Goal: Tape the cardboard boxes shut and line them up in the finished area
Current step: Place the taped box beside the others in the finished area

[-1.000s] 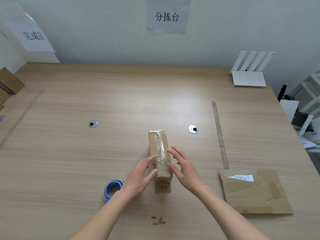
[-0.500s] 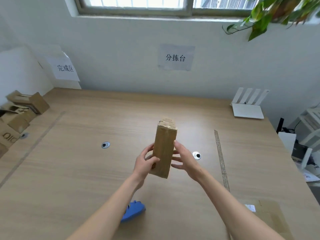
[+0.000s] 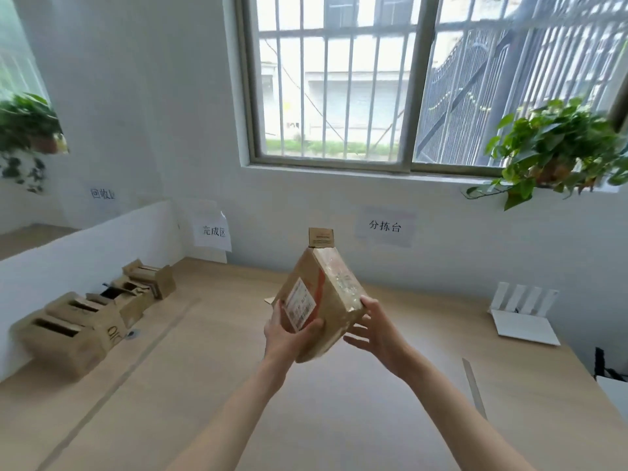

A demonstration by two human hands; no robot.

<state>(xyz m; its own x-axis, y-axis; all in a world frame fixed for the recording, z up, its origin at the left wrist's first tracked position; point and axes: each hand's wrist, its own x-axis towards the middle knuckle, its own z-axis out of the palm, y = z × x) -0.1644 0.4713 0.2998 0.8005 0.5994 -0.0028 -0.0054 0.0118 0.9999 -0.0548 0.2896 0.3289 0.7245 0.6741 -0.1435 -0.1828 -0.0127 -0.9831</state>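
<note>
Head view: my left hand (image 3: 289,334) has its grip wrapped round the taped cardboard box (image 3: 317,304), lifted over the tabletop (image 3: 339,419); right hand (image 3: 377,331) open, fingers on its edge. Next I'd carry it left to the finished row (image 3: 95,317).

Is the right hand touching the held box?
Touching. The head view shows the right hand with its thumb tip against the box at its lower right corner.

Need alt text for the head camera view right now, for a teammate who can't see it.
Two bare hands hold a taped cardboard box tilted above a wooden table: the left hand grips its labelled side, the right hand steadies the taped side with spread fingers. A row of boxes lines the table's left edge below a barred window.
</note>
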